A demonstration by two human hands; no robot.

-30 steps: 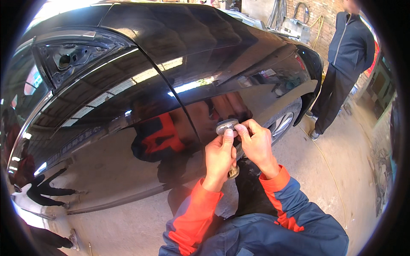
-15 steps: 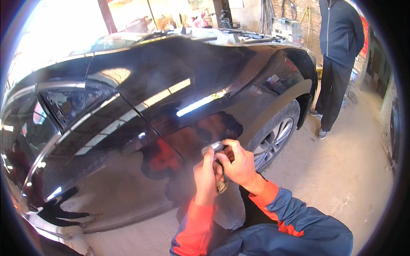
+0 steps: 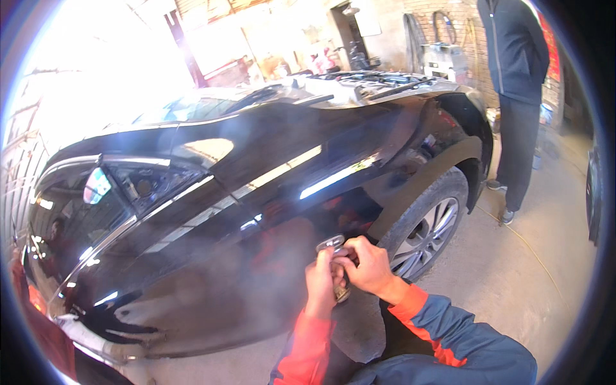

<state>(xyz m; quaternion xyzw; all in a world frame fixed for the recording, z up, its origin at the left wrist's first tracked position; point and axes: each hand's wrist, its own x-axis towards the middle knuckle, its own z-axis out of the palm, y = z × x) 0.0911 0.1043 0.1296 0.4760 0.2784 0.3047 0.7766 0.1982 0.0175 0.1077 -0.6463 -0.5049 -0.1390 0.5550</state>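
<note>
My left hand (image 3: 321, 282) and my right hand (image 3: 371, 267) are together in front of the car's side, both closed on a small metal object. Its rounded silver top (image 3: 330, 243) sticks up above the left fingers. A brass-coloured lower end (image 3: 342, 294) shows beneath the hands, while the middle is hidden by the fingers, so its exact kind is unclear. Behind the hands stands a shiny black car (image 3: 269, 192), reflecting bright strips of light. Pale haze hangs over its door panel beside my left hand.
The car's front wheel (image 3: 431, 232) is just beyond my right hand. At the right, a person in dark clothes (image 3: 517, 70) stands near the car's front. A thin yellow hose or cord (image 3: 532, 251) runs along the concrete floor. Equipment (image 3: 444, 63) stands by the brick wall.
My view has shifted, so the car sits lower and farther right in the picture. Both hands keep hold of the metal object, whose silver top now looks more upturned.
</note>
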